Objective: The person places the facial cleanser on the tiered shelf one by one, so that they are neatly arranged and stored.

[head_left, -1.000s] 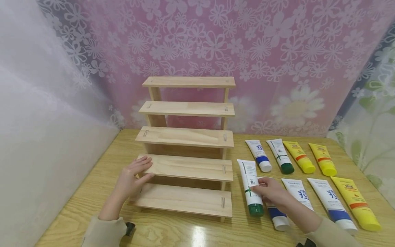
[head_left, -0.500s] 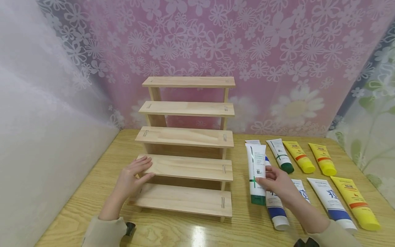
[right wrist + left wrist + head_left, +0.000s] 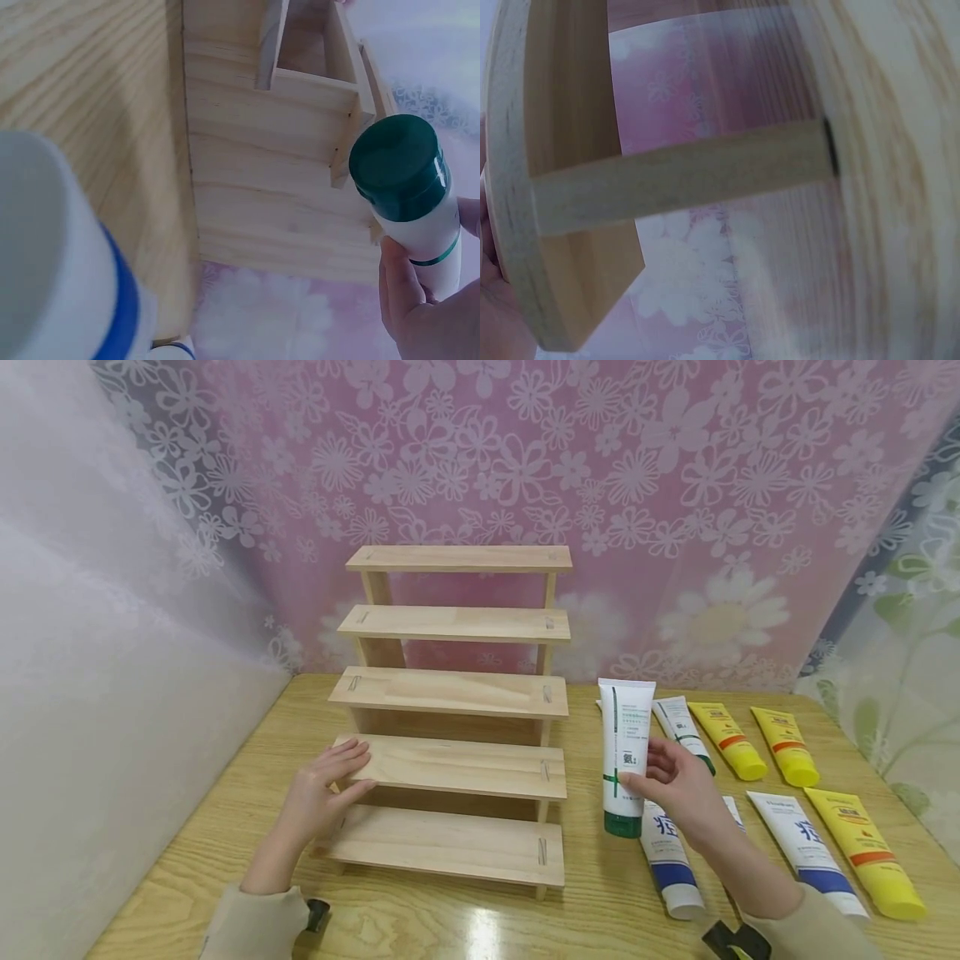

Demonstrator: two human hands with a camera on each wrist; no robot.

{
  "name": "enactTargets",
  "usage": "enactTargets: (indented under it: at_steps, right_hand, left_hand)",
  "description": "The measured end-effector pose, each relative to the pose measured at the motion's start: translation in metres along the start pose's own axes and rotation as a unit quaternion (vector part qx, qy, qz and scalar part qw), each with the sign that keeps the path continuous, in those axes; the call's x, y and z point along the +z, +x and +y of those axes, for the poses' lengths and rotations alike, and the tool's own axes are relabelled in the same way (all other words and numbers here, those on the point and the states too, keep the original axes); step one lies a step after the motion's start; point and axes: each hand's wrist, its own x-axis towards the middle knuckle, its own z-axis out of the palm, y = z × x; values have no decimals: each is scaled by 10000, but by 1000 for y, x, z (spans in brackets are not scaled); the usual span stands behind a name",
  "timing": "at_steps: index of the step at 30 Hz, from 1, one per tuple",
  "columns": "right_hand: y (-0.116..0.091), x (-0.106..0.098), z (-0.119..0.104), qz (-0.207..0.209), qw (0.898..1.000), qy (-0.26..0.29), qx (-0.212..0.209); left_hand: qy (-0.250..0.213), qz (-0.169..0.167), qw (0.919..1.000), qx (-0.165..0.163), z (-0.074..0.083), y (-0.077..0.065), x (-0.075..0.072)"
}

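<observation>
My right hand (image 3: 684, 793) holds a white squeeze tube (image 3: 628, 718) with a green cap, thumb on its front and fingers behind. The tube stands nearly upright above the table, cap down; its green cap (image 3: 397, 169) shows large in the right wrist view. On the left, my left hand (image 3: 318, 789) rests at the left end of a wooden step shelf (image 3: 465, 767), on the second tier from the bottom, fingers lying along the board. In the left wrist view part of that hand (image 3: 502, 319) shows past the tier's edge, the rest hidden by wood.
Right of the shelf, tubes lie on the wooden table (image 3: 420, 927): white ones with blue bands (image 3: 810, 852), a smaller green-capped tube (image 3: 678, 722), and yellow ones (image 3: 866, 852). The held tube and right hand partly cover some. A pink flowered curtain (image 3: 465, 460) hangs behind.
My right hand has lifted the green-capped tube up and slightly right, turning it more upright and covering the blue-banded tube behind it. My left hand has stayed in place.
</observation>
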Motion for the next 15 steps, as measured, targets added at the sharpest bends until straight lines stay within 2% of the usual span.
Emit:
enactTargets:
  at_steps: [15]
  right_hand:
    - [6,7,-32,228,9974,-20,-684]
  left_hand:
    - [-48,52,10000,15,0,1,1]
